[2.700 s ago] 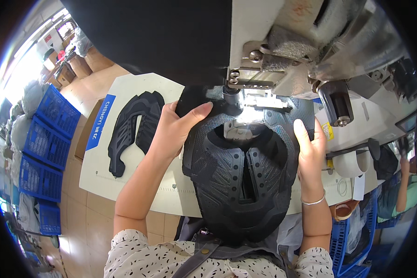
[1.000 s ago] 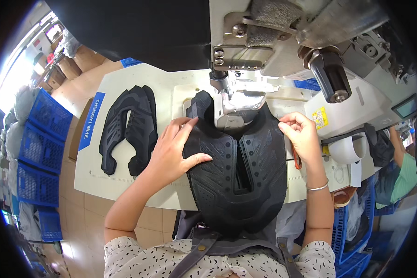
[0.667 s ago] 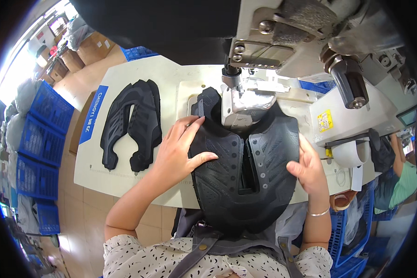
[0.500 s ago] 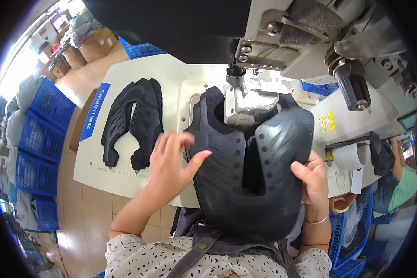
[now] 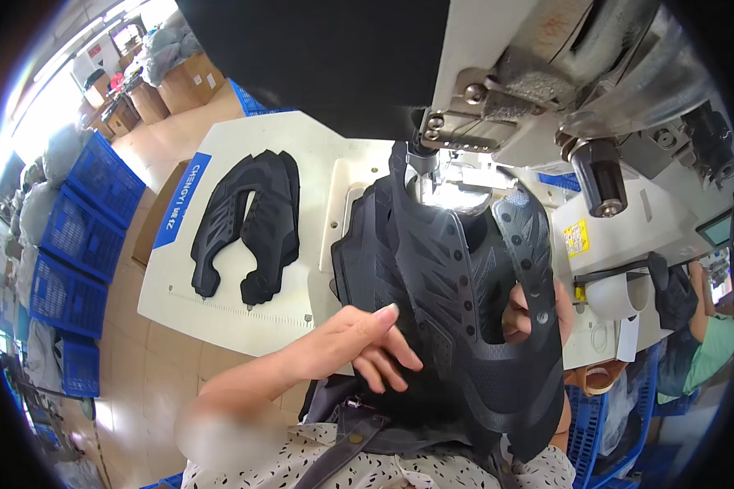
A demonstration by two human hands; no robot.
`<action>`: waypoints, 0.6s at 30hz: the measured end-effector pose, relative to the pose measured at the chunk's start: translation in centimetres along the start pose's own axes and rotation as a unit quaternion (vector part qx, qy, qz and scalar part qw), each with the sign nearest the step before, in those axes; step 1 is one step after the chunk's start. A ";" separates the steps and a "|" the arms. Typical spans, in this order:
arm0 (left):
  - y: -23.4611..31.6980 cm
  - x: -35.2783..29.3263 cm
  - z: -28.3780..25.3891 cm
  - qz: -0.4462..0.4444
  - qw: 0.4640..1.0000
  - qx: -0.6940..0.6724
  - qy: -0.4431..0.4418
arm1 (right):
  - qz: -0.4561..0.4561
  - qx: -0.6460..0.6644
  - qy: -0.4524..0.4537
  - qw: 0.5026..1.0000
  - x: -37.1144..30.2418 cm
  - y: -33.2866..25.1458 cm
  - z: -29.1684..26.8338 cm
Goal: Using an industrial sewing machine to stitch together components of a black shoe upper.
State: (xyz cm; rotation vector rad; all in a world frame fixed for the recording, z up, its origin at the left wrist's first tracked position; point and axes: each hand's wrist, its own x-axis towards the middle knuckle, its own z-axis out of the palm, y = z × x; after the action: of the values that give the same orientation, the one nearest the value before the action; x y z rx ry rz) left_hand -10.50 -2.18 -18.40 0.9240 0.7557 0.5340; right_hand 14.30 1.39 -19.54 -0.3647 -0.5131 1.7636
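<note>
A black shoe upper (image 5: 432, 269) with a row of eyelets lies tilted in front of the sewing machine's needle area (image 5: 453, 191). My right hand (image 5: 520, 314) is closed round its right eyelet edge, with fingers showing through the throat opening. Under it and to the left, more black uppers (image 5: 359, 253) lie layered. My left hand (image 5: 367, 346) is beside the upper's left flank, fingers apart and holding nothing; whether it touches the material I cannot tell. Farther left, a small stack of black uppers (image 5: 249, 220) rests on the pale table (image 5: 228, 322).
The machine head (image 5: 481, 90) overhangs the work, with a dark knob (image 5: 599, 175) at right. Blue crates (image 5: 73, 253) stand stacked on the left, cardboard boxes (image 5: 183, 81) behind them. Another blue crate (image 5: 587, 424) stands at lower right. A person in green (image 5: 714, 342) is at far right.
The upper in my right hand has lifted and turned, and its throat now shows my fingers. My left hand has moved down and right, toward my body. The stack on the left stays put.
</note>
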 end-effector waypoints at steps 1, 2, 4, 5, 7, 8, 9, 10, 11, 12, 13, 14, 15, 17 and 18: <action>0.2 0.0 -0.1 -0.027 0.999 0.015 -0.019 | 0.019 0.052 -0.072 0.996 0.5 0.0 -0.1; 0.2 0.2 0.0 0.013 0.998 -0.038 -0.045 | 0.013 0.033 -0.036 0.999 1.1 0.1 -0.3; -0.3 1.1 0.8 0.026 0.996 -0.077 -0.044 | 0.058 0.083 -0.168 0.980 1.6 0.4 -0.3; -0.4 1.6 1.1 0.088 0.984 -0.148 -0.038 | 0.075 0.098 -0.212 0.970 1.8 0.5 -0.3; -0.4 1.9 1.3 0.150 0.965 -0.215 -0.031 | -0.001 -0.011 -0.026 1.000 1.2 0.9 0.1; -0.3 1.9 1.1 0.123 0.957 -0.258 0.040 | -0.043 -0.120 0.083 0.988 0.9 1.0 0.2; -0.1 1.8 1.0 0.120 0.939 -0.306 0.097 | -0.044 -0.119 0.082 0.989 0.6 1.1 0.4; 0.2 1.7 0.8 0.118 0.936 -0.310 0.116 | -0.060 -0.149 0.067 0.985 0.3 1.1 0.6; 0.4 1.7 0.8 0.108 0.940 -0.302 0.117 | -0.078 -0.179 0.054 0.979 0.1 1.2 0.7; 0.6 1.7 0.9 0.150 0.941 -0.272 0.138 | -0.077 -0.165 0.054 0.982 0.1 1.1 0.8; 0.8 1.8 0.9 0.165 0.944 -0.238 0.156 | -0.074 -0.164 0.057 0.982 0.1 1.1 0.9; 1.1 1.9 1.1 0.186 0.939 -0.242 0.159 | -0.083 -0.181 0.064 0.978 0.4 1.0 1.0; 1.4 2.2 1.1 0.202 0.941 -0.215 0.168 | -0.086 -0.206 0.092 0.971 0.6 0.8 1.0; 2.2 2.7 1.1 0.217 0.942 -0.186 0.176 | -0.081 -0.191 0.064 0.976 1.4 0.4 1.1; 2.7 3.0 0.9 0.240 0.939 -0.160 0.187 | -0.069 -0.191 0.088 0.975 1.7 0.2 1.2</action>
State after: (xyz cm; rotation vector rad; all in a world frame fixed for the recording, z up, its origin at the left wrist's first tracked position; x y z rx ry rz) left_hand -8.16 0.76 -16.76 0.7029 0.7503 1.2531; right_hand 13.14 2.84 -18.61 -0.7306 -0.7342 1.4775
